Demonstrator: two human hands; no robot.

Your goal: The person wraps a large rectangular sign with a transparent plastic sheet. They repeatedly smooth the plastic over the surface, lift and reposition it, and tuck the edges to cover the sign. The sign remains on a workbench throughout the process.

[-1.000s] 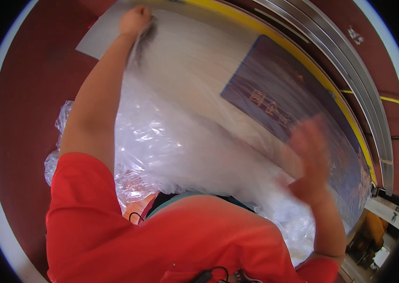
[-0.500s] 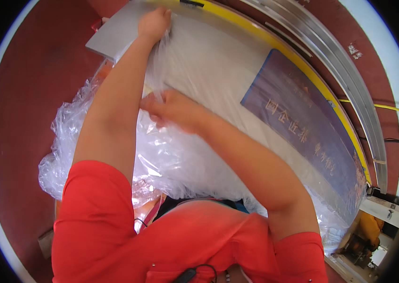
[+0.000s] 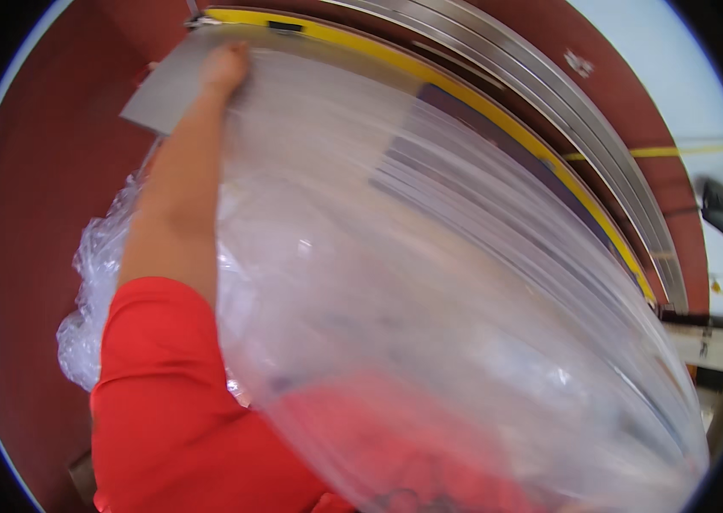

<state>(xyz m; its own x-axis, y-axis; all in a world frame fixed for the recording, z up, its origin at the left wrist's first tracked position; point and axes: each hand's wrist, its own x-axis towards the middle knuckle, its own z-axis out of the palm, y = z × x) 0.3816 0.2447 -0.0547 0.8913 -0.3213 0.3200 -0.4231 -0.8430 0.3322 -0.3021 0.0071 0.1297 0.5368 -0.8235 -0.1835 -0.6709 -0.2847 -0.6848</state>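
Note:
A sheet of clear plastic film (image 3: pixel 318 248) spreads across the view, from the far left to the lower right, partly blurred by motion. My left hand (image 3: pixel 226 67) is closed on the film's edge at the far left, over a grey flat panel (image 3: pixel 160 96). Under the film, the panel carries a dark blue-grey rectangle (image 3: pixel 481 128) with lettering. Film covers my right arm, and the fingers of my right hand cannot be made out. The film narrows toward the lower right.
A yellow strip (image 3: pixel 430 68) edges the panel's far side. Beyond it run long metal rails (image 3: pixel 549 77). Crumpled clear film (image 3: pixel 92 282) bunches left of my left arm, above the red-brown floor (image 3: pixel 28 214). A pale box-like object (image 3: pixel 708 346) stands at the right.
The film has been drawn out wide toward the lower right and now covers my right arm and much of my torso. The panel and left hand appear shifted left in view.

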